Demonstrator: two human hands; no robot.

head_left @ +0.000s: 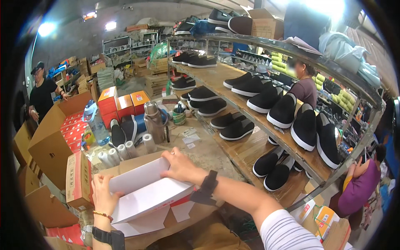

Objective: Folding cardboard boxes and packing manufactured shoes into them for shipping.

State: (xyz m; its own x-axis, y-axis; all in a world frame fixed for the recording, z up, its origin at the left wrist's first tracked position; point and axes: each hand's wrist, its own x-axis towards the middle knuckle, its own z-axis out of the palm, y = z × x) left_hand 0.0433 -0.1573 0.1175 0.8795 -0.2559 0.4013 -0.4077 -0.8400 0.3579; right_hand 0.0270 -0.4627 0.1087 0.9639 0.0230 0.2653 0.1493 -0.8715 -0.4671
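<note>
A flat white cardboard box blank [146, 193] with red edges lies tilted on the worktable in front of me. My left hand [103, 193] grips its near left edge with the thumb on top. My right hand [180, 165] presses down on its far right corner, fingers curled over a folded flap. A black band sits on each wrist. Brown cardboard [137, 161] lies under the box blank.
Wooden shelves [233, 79] on the right carry several black slip-on shoes [282, 110]. Behind the blank stand white tape rolls [118, 152], a metal flask [154, 121], a water bottle [96, 123] and red boxes [121, 104]. People work at the left [41, 93] and beyond the shelves [306, 85].
</note>
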